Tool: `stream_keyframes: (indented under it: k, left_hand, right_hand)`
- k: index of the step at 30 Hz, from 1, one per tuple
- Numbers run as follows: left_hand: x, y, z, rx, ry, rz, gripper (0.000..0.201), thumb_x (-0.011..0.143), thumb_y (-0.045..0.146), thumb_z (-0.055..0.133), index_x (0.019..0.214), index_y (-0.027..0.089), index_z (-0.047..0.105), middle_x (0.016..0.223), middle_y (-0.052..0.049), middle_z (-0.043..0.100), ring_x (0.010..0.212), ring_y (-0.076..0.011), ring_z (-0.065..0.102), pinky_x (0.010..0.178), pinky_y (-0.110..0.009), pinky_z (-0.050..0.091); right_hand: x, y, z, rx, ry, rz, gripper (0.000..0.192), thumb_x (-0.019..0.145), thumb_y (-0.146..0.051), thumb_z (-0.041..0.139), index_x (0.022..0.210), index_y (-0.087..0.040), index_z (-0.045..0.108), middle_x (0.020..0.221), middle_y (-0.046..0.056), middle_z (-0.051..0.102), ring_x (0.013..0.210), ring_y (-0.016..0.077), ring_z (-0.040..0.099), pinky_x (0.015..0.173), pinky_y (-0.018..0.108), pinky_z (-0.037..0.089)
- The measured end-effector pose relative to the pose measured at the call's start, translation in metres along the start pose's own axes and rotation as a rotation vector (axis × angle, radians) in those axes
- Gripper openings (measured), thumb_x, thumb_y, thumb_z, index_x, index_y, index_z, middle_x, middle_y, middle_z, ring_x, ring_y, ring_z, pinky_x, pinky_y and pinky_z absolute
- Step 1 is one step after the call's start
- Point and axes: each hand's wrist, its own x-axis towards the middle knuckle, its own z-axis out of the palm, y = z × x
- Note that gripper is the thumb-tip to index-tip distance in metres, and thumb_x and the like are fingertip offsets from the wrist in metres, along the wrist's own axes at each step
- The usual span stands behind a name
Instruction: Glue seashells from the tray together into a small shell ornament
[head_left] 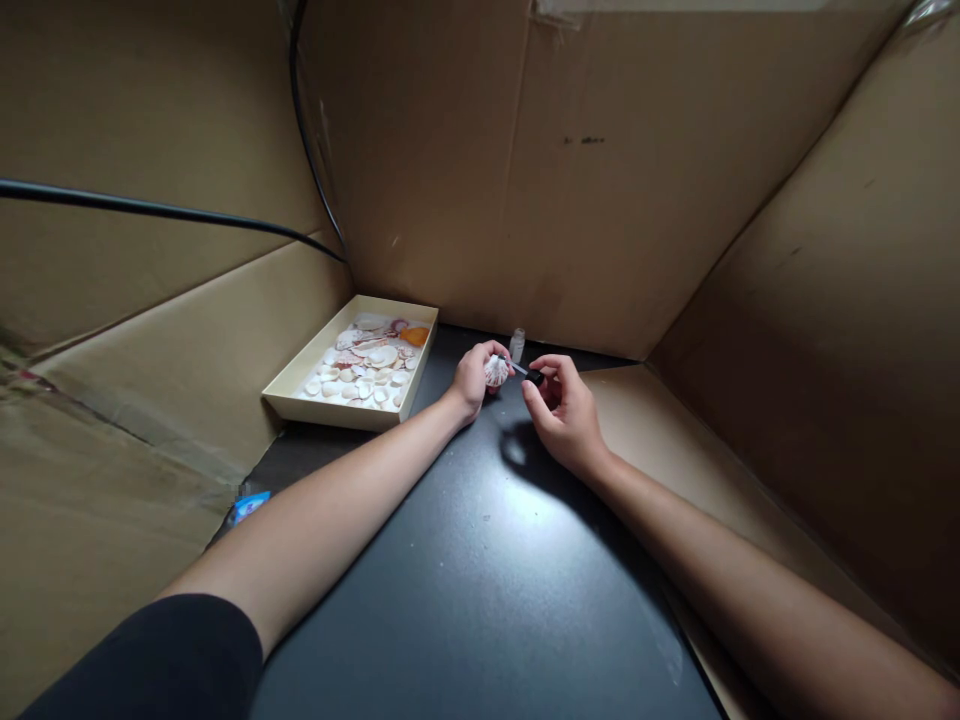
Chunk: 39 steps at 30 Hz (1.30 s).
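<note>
Pinched in my left hand is a small ribbed seashell, white with reddish-brown marks. My right hand grips the black cap of a small applicator brush. Its thin pale stem points left, and the tip is at the shell's upper right edge; whether it touches I cannot tell. Just behind my hands a small clear glass bottle stands upright without a cap. To the left lies a shallow cream box with many white, pink and orange shells in it.
Cardboard walls surround the dark tabletop at the back and sides. A black cable runs along the left wall. A blue packet lies by the left edge. A flat cardboard sheet lies at right.
</note>
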Motion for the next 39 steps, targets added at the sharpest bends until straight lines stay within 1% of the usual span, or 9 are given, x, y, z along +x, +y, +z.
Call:
stream_keyframes:
  k: [9, 14, 20, 23, 26, 28, 34, 39]
  left_hand:
    - [-0.0006, 0.0, -0.0001, 0.019, -0.032, 0.024, 0.028, 0.08, 0.025, 0.031, 0.064, 0.015, 0.052, 0.055, -0.003, 0.054, 0.043, -0.009, 0.042, 0.039, -0.02, 0.025]
    - [0.0004, -0.0013, -0.0004, -0.016, -0.034, 0.011, 0.03, 0.081, 0.026, 0.029, 0.062, 0.016, 0.049, 0.055, -0.002, 0.051, 0.042, -0.0086, 0.04, 0.039, -0.019, 0.026]
    - [-0.0012, 0.0007, -0.0004, -0.008, -0.055, -0.018, 0.031, 0.083, 0.025, 0.025, 0.064, 0.016, 0.049, 0.054, -0.003, 0.052, 0.038, -0.0091, 0.041, 0.037, -0.02, 0.029]
    - [-0.0017, 0.0013, -0.0003, -0.015, -0.063, -0.034, 0.03, 0.083, 0.026, 0.024, 0.066, 0.017, 0.047, 0.054, -0.002, 0.051, 0.036, -0.009, 0.042, 0.035, -0.02, 0.027]
    - [-0.0008, 0.0002, -0.0005, -0.031, -0.068, -0.011, 0.025, 0.082, 0.027, 0.028, 0.069, 0.016, 0.046, 0.057, 0.0, 0.051, 0.035, -0.0077, 0.042, 0.034, -0.019, 0.023]
    - [0.0002, -0.0006, -0.0005, -0.05, -0.058, -0.01, 0.022, 0.082, 0.027, 0.03, 0.07, 0.017, 0.045, 0.058, 0.001, 0.051, 0.035, -0.0074, 0.041, 0.033, -0.019, 0.024]
    - [-0.0002, 0.0002, 0.0007, -0.055, -0.048, -0.022, 0.019, 0.082, 0.027, 0.031, 0.071, 0.017, 0.044, 0.059, 0.001, 0.05, 0.037, -0.0082, 0.043, 0.034, -0.02, 0.029]
    - [-0.0002, -0.0005, 0.0009, -0.045, -0.051, -0.019, 0.016, 0.081, 0.025, 0.032, 0.071, 0.018, 0.043, 0.059, 0.002, 0.05, 0.036, -0.0072, 0.042, 0.033, -0.018, 0.025]
  right_hand:
    - [-0.0005, 0.0004, 0.0005, -0.008, -0.011, -0.017, 0.023, 0.084, -0.032, 0.054, 0.103, -0.02, 0.05, 0.074, -0.002, 0.052, 0.056, 0.009, 0.044, 0.055, 0.023, 0.037]
    - [-0.0005, 0.0002, 0.0005, -0.018, -0.032, -0.014, 0.022, 0.083, -0.031, 0.055, 0.102, -0.02, 0.051, 0.073, -0.001, 0.052, 0.058, 0.0094, 0.045, 0.056, 0.022, 0.037]
    - [-0.0004, 0.0005, 0.0001, -0.035, -0.016, 0.008, 0.023, 0.083, -0.032, 0.055, 0.102, -0.02, 0.051, 0.075, -0.001, 0.053, 0.058, 0.0089, 0.045, 0.056, 0.022, 0.037]
    - [-0.0004, 0.001, 0.0003, -0.027, -0.008, 0.007, 0.023, 0.084, -0.032, 0.055, 0.103, -0.02, 0.051, 0.075, -0.001, 0.054, 0.058, 0.0089, 0.046, 0.056, 0.022, 0.038]
    - [-0.0003, 0.0018, 0.0009, -0.035, -0.013, 0.012, 0.023, 0.083, -0.032, 0.055, 0.102, -0.02, 0.051, 0.075, -0.001, 0.053, 0.057, 0.0085, 0.046, 0.056, 0.021, 0.038]
    - [0.0, 0.0024, 0.0012, -0.028, 0.0, 0.012, 0.024, 0.083, -0.032, 0.055, 0.103, -0.02, 0.051, 0.076, -0.001, 0.054, 0.058, 0.0083, 0.046, 0.056, 0.021, 0.038]
    - [0.0002, 0.0038, 0.0012, -0.039, 0.012, -0.017, 0.023, 0.083, -0.03, 0.056, 0.102, -0.02, 0.053, 0.075, -0.001, 0.053, 0.058, 0.0086, 0.046, 0.056, 0.022, 0.039]
    - [0.0008, 0.0024, 0.001, -0.099, 0.033, -0.083, 0.02, 0.082, -0.026, 0.056, 0.101, -0.02, 0.055, 0.079, 0.0, 0.051, 0.06, 0.0089, 0.046, 0.058, 0.023, 0.041]
